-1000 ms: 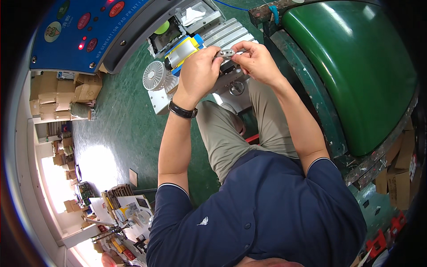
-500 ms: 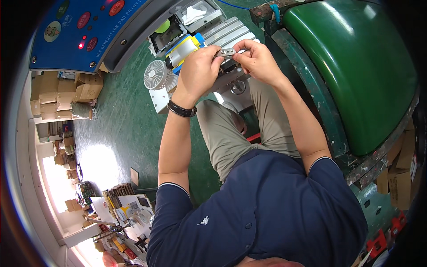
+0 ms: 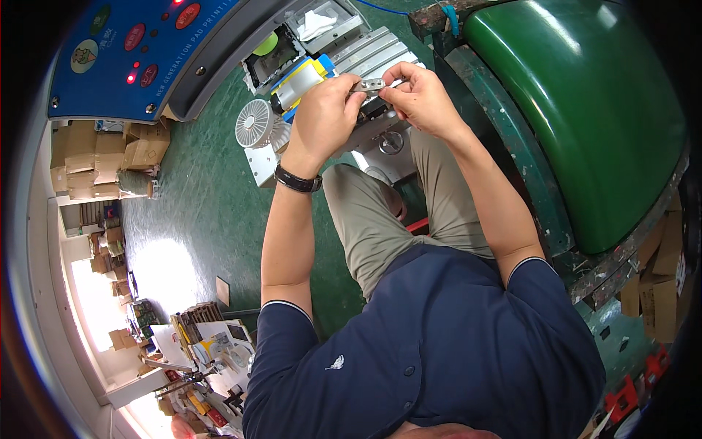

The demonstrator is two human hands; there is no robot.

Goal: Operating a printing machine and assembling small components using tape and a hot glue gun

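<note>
Between my two hands is a small silvery metal plate (image 3: 371, 84) with a few dark holes. My left hand (image 3: 327, 117), with a dark band on the wrist, pinches its left end between thumb and fingers. My right hand (image 3: 420, 101) grips the right end, index finger bent over the top and thumb below. Both hands are above the grey grooved machine bed (image 3: 376, 53). Beside my left hand lies a clear-and-yellow roll-shaped object (image 3: 298, 82) with blue parts; its exact kind I cannot make out.
A blue control panel (image 3: 124, 55) fills the upper left. A small white fan (image 3: 256, 123) stands left of my left hand. White crumpled tissue (image 3: 316, 25) lies on the machine. At right is a large glossy green curved surface (image 3: 585, 124). Cardboard boxes (image 3: 88, 154) are stacked at far left.
The metal plate has tilted very slightly between my fingers. Both hands stay in almost the same place and keep their hold.
</note>
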